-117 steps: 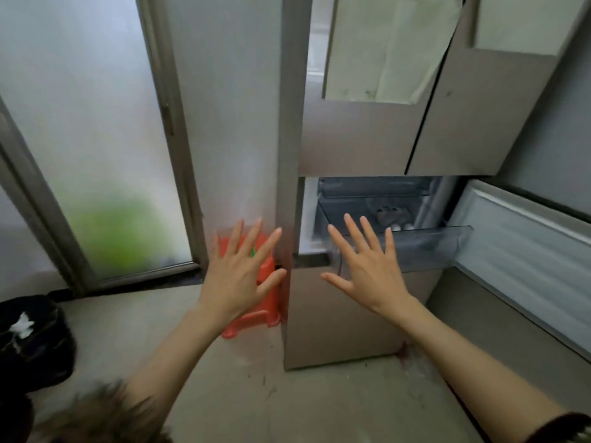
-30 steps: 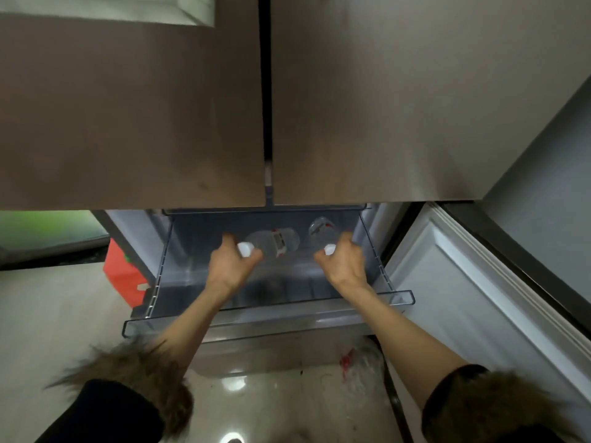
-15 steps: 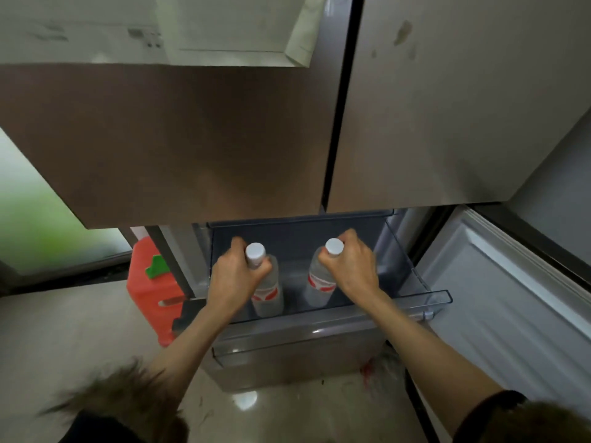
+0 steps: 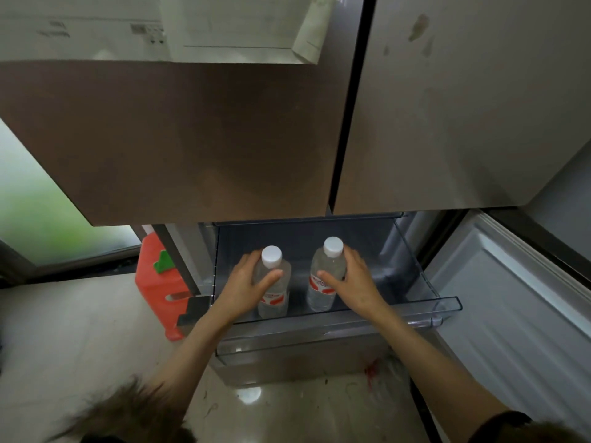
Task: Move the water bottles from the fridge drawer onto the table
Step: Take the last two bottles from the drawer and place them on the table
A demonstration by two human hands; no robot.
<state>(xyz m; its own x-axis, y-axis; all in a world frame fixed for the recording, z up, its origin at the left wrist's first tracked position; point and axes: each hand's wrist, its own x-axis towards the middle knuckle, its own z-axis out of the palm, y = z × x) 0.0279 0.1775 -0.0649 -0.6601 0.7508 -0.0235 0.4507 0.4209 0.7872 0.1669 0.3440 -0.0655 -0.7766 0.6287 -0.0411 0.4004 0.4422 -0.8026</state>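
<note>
Clear plastic fridge drawer (image 4: 447,306) pulled out below closed upper doors. 2 water bottles, left bottle (image 4: 277,297) & right bottle (image 4: 323,290), stand upright on its bottom, side by side, near the front wall, not touching.

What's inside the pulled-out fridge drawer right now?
Two water bottles: left bottle gripped by the left hand, right bottle by the right hand. The drawer floor under the hands is covered.

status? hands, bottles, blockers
Left hand grips left bottle; right hand grips right bottle. Both upright in open fridge drawer. Nothing above them blocks the lift.
</note>
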